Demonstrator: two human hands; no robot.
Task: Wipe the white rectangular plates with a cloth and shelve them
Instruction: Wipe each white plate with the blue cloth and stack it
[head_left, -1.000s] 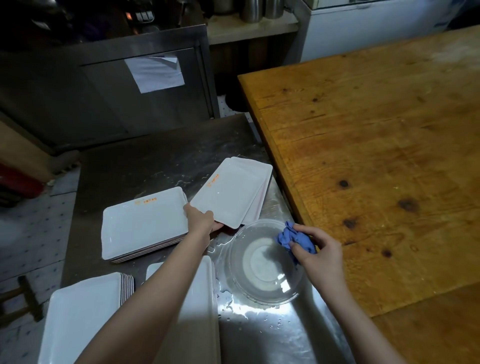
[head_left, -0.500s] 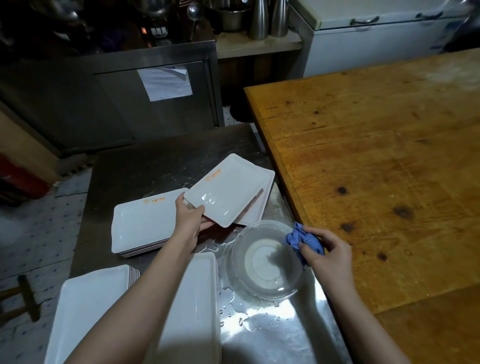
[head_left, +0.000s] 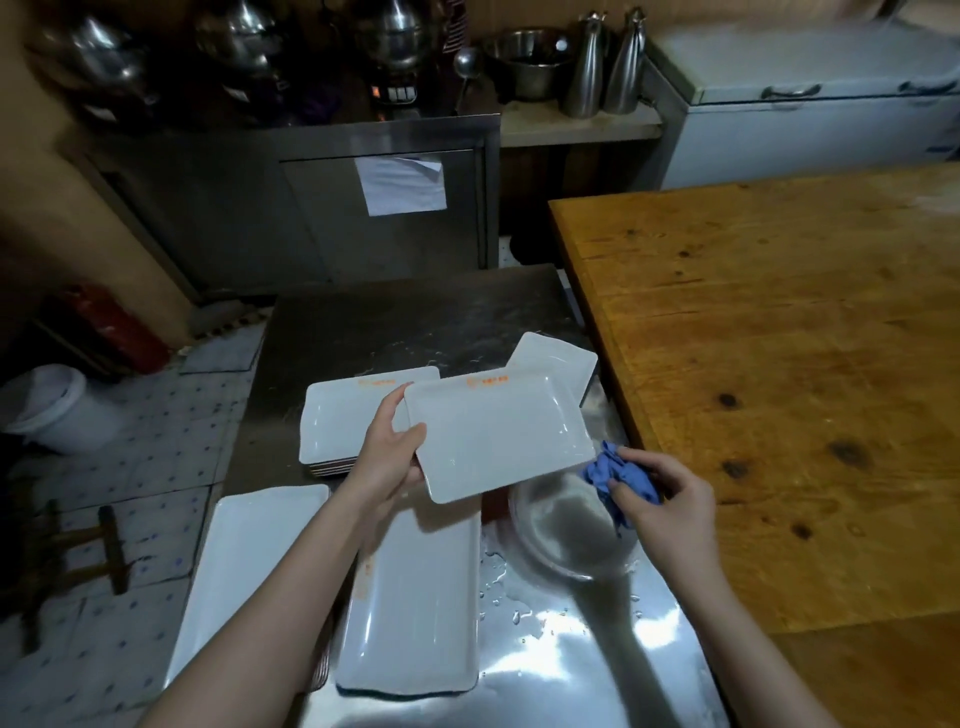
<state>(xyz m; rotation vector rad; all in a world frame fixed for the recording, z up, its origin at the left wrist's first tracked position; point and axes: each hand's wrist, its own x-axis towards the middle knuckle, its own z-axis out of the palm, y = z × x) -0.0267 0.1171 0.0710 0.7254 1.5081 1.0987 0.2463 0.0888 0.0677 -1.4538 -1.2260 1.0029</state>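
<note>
The white plate (head_left: 498, 441) I'm after is now up off the stack: half a second ago it was only tilted at its near edge over the plates at the far right, and a second ago it lay flat there. My left hand (head_left: 387, 457) is clamped on its left short edge, thumb on top and fingers beneath, holding it in the air, face up, over the steel tabletop (head_left: 571, 665). One plate remains (head_left: 558, 358) where it came from, its far corner showing behind the lifted one.

My right hand (head_left: 660, 499) has closed around the bunched blue cloth (head_left: 615, 475), which sits just beside the plate's near right corner; I can't tell whether it touches. It has risen from the rim of the clear bowl (head_left: 566, 530) to meet the plate. I judge the pick-up done and the wipe about to begin; shelving is still ahead.

Outward from there: a stack of plates (head_left: 353, 415) lies behind my left hand, a long plate (head_left: 415, 613) below it, and another pile (head_left: 249, 561) at the near left. Water droplets dot the steel near the bowl, so set-down spots are wet. To the right runs a worn wooden table (head_left: 779, 364); behind are a steel cabinet (head_left: 363, 218) with a paper taped on it, pots and jugs, and a white chest unit (head_left: 810, 119). I see no obvious plate shelf.
</note>
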